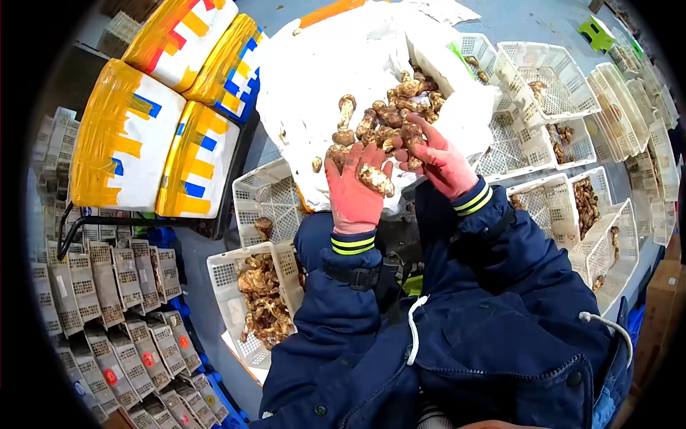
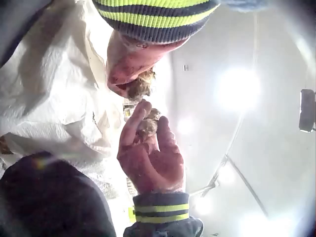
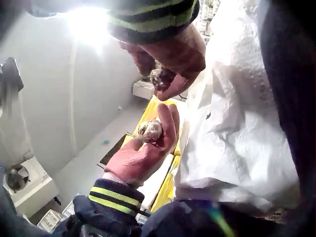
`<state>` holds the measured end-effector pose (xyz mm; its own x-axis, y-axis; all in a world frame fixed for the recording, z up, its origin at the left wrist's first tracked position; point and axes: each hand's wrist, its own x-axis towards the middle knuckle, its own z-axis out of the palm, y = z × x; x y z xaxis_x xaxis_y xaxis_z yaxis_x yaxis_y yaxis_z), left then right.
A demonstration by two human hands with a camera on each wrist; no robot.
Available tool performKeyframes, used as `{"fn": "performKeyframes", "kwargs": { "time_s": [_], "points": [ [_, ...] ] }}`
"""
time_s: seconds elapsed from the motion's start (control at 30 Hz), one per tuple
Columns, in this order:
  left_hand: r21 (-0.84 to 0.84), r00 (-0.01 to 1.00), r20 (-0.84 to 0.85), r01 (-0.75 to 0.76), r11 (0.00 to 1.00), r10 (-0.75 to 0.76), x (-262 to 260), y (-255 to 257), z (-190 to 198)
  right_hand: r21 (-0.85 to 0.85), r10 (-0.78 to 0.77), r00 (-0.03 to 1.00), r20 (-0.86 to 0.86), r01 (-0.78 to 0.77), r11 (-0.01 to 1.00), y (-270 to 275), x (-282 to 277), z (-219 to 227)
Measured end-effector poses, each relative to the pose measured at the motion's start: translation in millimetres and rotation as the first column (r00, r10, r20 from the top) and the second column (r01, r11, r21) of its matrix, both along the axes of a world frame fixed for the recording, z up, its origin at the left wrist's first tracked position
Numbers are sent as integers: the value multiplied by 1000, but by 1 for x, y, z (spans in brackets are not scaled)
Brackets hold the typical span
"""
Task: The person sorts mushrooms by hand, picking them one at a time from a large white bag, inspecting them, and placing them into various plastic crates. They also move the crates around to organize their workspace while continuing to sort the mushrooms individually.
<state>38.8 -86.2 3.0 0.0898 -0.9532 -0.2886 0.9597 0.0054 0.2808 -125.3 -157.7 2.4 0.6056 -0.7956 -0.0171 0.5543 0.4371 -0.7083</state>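
Both hands wear pink gloves and meet over a pile of brown, scaly mushrooms (image 1: 386, 118) on a white sheet (image 1: 321, 71). My left hand (image 1: 355, 193) holds a pale, thick-stemmed mushroom (image 1: 376, 180) between thumb and fingers; the right wrist view shows its rounded pale end (image 3: 150, 130). To the right, my right hand (image 1: 444, 163) grips a darker mushroom (image 1: 412, 139) by its side, with one end pointing away from me. In the left wrist view, the mushroom (image 2: 148, 126) in the right hand shows between its fingertips.
A white crate of mushrooms (image 1: 243, 282) stands by the left knee. More mesh crates (image 1: 547, 79) with a few mushrooms spread along the right side. Taped white foam boxes (image 1: 143, 136) are stacked at upper left, above rows of stacked crates (image 1: 107, 286).
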Motion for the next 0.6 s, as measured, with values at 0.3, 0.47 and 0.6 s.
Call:
{"fn": "performKeyframes", "kwargs": {
  "time_s": [0.3,0.47,0.6],
  "points": [
    [-32,996,-91,6,999,-9,25,5,-8,-462,-232,873,-430,8,887,-48,16,20],
    [-78,994,-104,-24,997,16,51,3,-25,-630,-452,617,-645,-94,771,-121,-17,30],
    [-180,998,-60,17,984,-28,50,0,-32,-567,-610,166,-775,-610,554,-144,-11,11]
  ]
}}
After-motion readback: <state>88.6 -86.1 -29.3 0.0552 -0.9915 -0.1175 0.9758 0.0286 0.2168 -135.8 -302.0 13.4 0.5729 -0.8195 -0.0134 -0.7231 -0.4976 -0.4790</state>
